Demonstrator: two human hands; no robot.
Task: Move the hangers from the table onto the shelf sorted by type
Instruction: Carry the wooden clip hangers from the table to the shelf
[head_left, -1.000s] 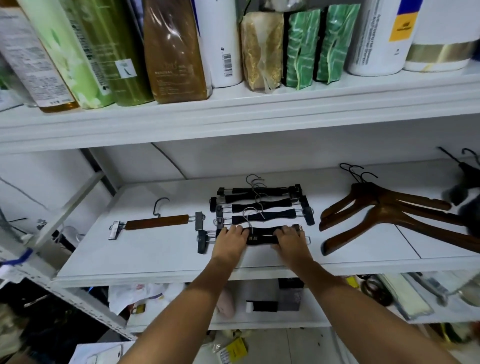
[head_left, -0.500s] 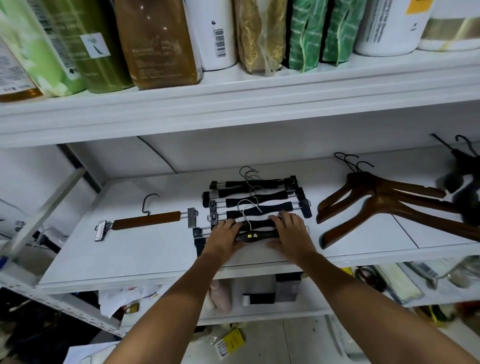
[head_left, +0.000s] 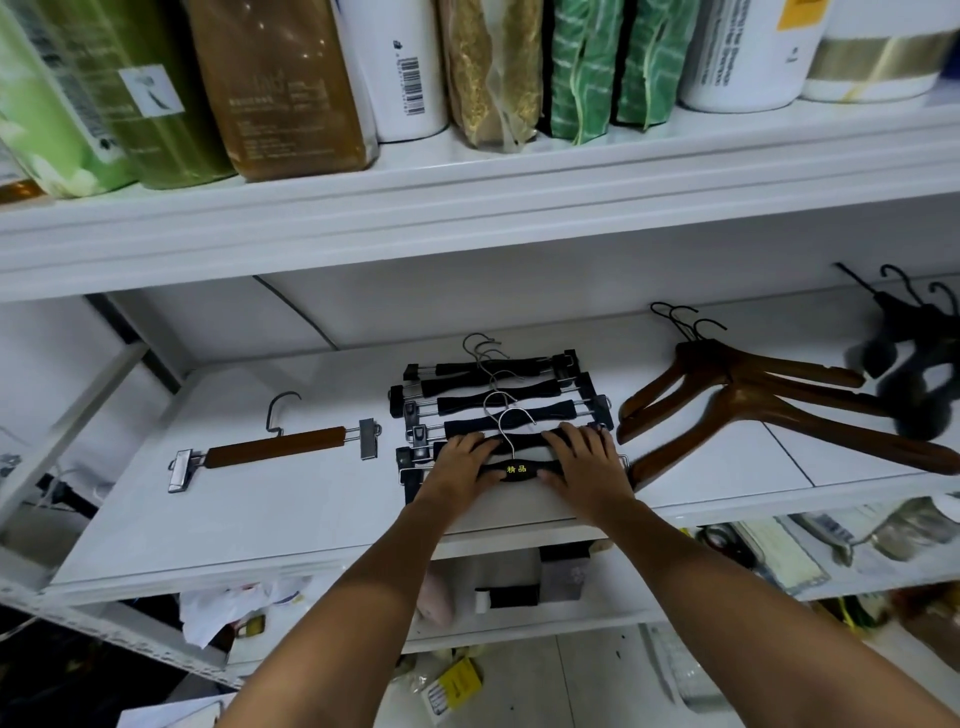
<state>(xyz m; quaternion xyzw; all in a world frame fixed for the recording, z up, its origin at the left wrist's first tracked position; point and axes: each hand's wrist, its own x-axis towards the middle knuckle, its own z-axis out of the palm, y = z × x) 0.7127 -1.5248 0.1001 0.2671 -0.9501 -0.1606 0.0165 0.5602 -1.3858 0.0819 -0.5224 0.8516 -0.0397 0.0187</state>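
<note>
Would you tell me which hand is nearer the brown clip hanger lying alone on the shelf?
Left. The left hand is just right of the brown clip hanger; the right hand lies farther right, both on the black clip hanger.

Shelf (head_left: 291, 519): brown clip hanger (head_left: 275, 447) flat at left; black clip hangers (head_left: 498, 405) stacked centre; brown coat hangers (head_left: 769, 400) overlapping right; black hangers (head_left: 919, 358) far right.

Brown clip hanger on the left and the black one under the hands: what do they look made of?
The brown clip hanger looks like a varnished wood bar, warm and lightly glossy, with shiny metal clips and hook. The black clip hanger under the left hand and right hand has a matte black bar with gold lettering, possibly painted wood or plastic; its hook looks like bare metal wire.
</note>
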